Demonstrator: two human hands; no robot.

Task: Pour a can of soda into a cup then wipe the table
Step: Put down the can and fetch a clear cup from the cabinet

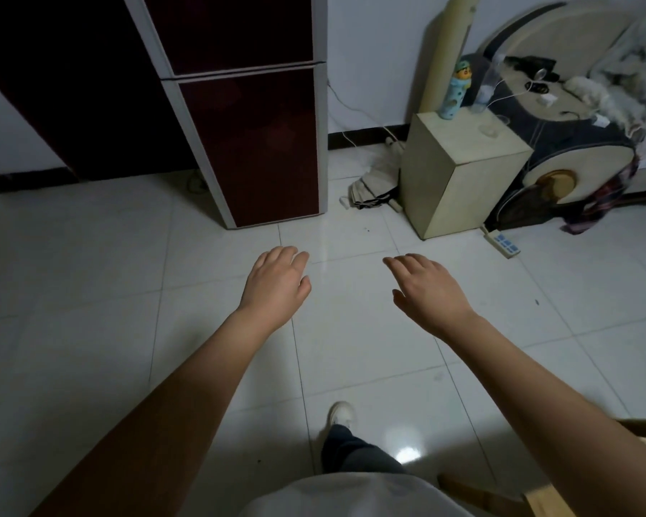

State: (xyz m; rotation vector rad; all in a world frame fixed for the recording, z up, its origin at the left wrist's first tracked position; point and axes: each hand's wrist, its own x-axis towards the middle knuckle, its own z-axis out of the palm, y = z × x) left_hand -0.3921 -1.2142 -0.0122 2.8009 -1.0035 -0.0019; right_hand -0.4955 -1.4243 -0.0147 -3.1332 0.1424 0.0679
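Above a pale shirt hem and one shoe on the tiled floor [90,263], the left hand [276,281] and right hand [429,287] hang released, grasping nothing, and with no can, cup or desk visible, the task looks unstarted.

Two bare hands, left [276,281] and right [431,289]; one dark red two-door refrigerator [254,136]; one beige box-shaped bedside cabinet [459,169]; one blue cartoon-topped bottle [455,93]; one white power strip [502,244]; one white shoe [341,414].

Dim room with glossy white floor tiles [90,278] — a dark red fridge [254,136] stands against the white wall [373,50], a beige cabinet [459,173] to its right.
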